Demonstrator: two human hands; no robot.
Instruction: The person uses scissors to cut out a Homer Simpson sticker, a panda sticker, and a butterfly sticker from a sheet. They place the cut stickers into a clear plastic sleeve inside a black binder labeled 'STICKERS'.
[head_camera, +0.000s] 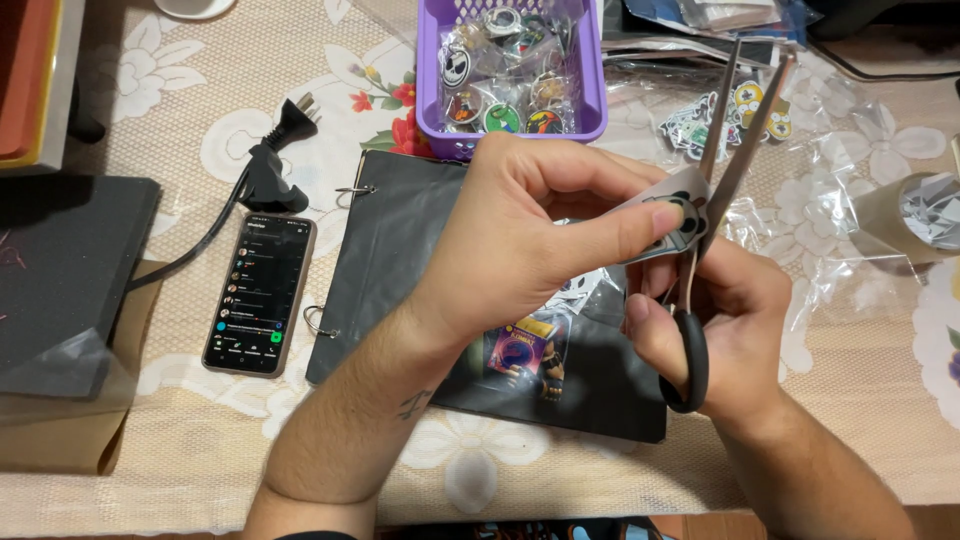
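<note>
While spread over a flowered tablecloth (150, 90): black binder (400, 230) at centre, purple basket (590, 70) of badges at twelve o'clock, phone (258, 293) at nine o'clock. Left hand (520, 240) pinching a sticker sheet (672, 205) at centre. Right hand (730, 320) gripping scissors (715, 180), blades parted around the sheet.

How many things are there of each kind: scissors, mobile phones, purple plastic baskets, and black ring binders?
Black-handled scissors, in the right hand: 1
Black mobile phone: 1
Purple plastic basket: 1
Black ring binder: 1
Total: 4
</note>
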